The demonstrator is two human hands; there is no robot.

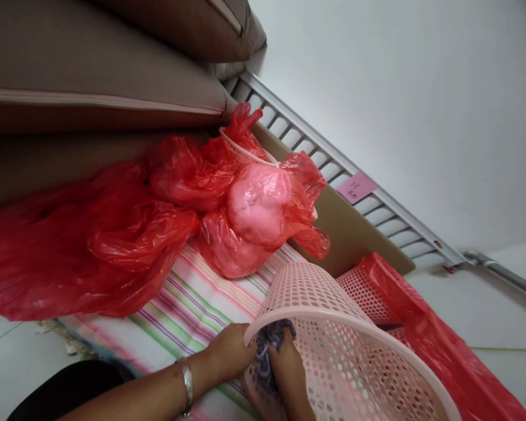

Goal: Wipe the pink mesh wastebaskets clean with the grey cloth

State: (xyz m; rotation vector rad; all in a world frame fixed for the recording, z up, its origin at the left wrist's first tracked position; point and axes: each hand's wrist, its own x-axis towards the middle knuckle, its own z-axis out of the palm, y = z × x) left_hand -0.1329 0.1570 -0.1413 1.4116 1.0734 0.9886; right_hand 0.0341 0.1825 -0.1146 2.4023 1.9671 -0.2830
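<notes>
Snugly against right fingers (284, 352), dark cloth (264, 354)

Toward seven o'clock in the head view, a silver-coloured bracelet (187, 383) (a broad, shiny band) circles the wrist of the left hand (233, 351); the forearm (134, 393) is bare. Near six o'clock, the right hand (288, 368) is bare too.

I'm seeing my left hand (231, 352) gripping the pink basket (304, 287), right hand (290, 367) clutching dark cloth (263, 358) inside. Red bags (263, 202) sit beyond.
</notes>
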